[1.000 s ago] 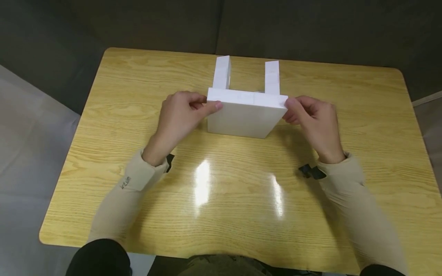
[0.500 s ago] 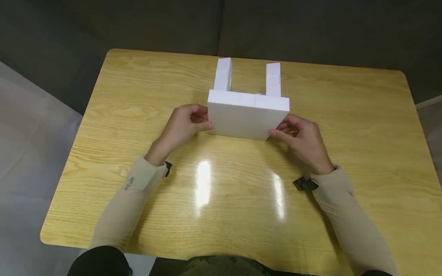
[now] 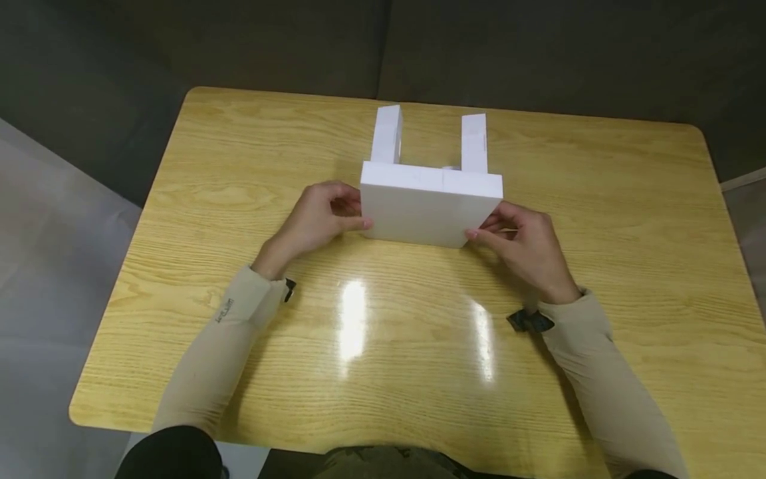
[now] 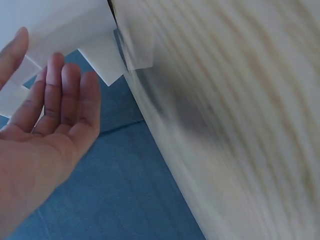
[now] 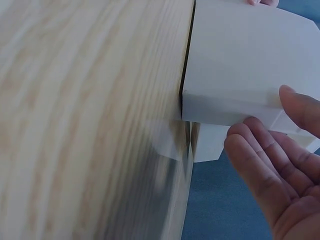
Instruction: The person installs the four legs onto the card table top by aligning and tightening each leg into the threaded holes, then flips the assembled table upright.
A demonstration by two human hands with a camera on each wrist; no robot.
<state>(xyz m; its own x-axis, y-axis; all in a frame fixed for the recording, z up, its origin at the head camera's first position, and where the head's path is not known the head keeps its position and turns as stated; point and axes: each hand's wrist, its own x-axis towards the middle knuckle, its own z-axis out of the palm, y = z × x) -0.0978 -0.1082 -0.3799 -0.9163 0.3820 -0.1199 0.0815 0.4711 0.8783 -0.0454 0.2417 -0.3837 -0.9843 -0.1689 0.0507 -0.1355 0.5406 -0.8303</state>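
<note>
A wide white box (image 3: 427, 216) stands upright on the table, its broad face toward me. Behind it, two narrow white boxes, the left one (image 3: 386, 135) and the right one (image 3: 474, 143), reach toward the far edge. My left hand (image 3: 320, 216) holds the wide box's left side, thumb at the lower front edge. Opposite, my right hand (image 3: 520, 243) grips the right side near the bottom corner. In the right wrist view, the fingertips (image 5: 242, 130) meet the box's side face and the thumb lies by its front edge. The lower parts of the rear boxes are mostly hidden.
The wooden table (image 3: 413, 399) has rounded corners and two bright reflections in front of the box. A dark partition (image 3: 538, 53) stands beyond its far edge. Something small and white (image 3: 451, 167) shows between the rear boxes.
Both hands have slid down from the wide box's top corners to its lower sides. Over the last half second the hands hardly move; the whole view shifts slightly.
</note>
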